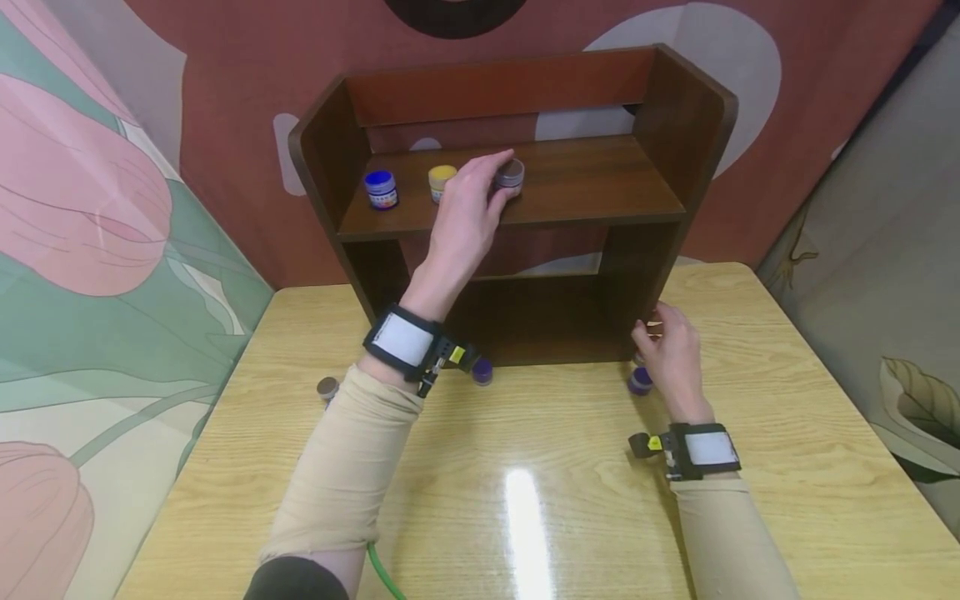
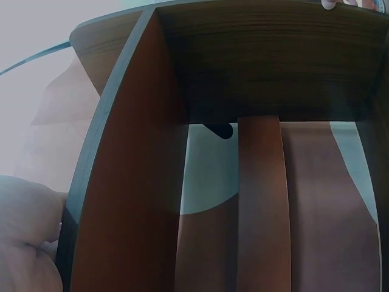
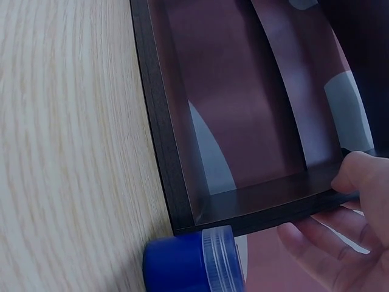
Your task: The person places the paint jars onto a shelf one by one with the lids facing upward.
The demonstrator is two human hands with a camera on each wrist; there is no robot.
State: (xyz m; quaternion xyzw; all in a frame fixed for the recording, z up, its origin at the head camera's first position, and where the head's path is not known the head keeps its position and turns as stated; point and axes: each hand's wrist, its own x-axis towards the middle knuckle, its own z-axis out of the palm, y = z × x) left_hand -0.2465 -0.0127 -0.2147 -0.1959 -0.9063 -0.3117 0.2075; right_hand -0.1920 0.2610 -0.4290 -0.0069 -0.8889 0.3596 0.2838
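Note:
On the upper board of a dark brown shelf, my left hand pinches a small paint jar with a grey-brown lid between thumb and fingers. A yellow-lidded paint jar stands just left of it, partly hidden by the hand, and a blue paint jar is farther left. Lower down, my right hand holds the shelf's right side panel, thumb on the inner side and fingers outside. Near that hand, a blue-violet jar with a ridged clear band is on the table beside the panel's foot.
The shelf stands on a light wood table against a patterned cloth backdrop. A purple-topped jar sits at the shelf's front edge. Left of the left forearm is a brown-lidded jar. A green cord runs beneath that arm.

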